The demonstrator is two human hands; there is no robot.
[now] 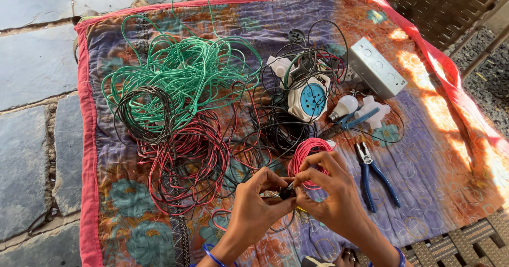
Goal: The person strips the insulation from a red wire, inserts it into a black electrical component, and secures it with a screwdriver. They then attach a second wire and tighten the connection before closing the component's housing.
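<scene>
My left hand and my right hand meet near the front of a patterned quilt. Together they pinch a small dark part with thin wires between the fingertips. Just behind the right hand lies a small coil of pink-red wire. Blue-handled pliers lie on the quilt to the right of my right hand.
A big tangle of green wire, a dark coil and red-and-black wire cover the left half. A round blue-and-white extension reel, a bulb, a metal box and a blue tool lie behind. Stone floor is at left.
</scene>
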